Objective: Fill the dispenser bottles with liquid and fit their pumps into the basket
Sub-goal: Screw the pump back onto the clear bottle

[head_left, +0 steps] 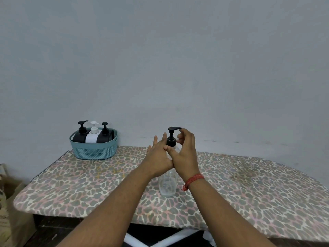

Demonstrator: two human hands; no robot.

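A clear dispenser bottle (167, 184) stands upright on the leopard-print ironing board (249, 184), with a black pump (172, 135) on its neck. My left hand (157, 158) rests against the bottle's left side, fingers straight and pointing up. My right hand (186, 154) is on the right side, its thumb at the bottle's shoulder and its fingers curled at the pump collar. Both hands hide the bottle's upper body. At the back left, a teal basket (94, 151) holds two black pump bottles (81, 135) (105, 135) and a white one (93, 136).
A plain grey wall rises right behind the board. A brown cardboard box (12, 207) sits on the floor at the left. White board legs (142, 240) show under the front edge.
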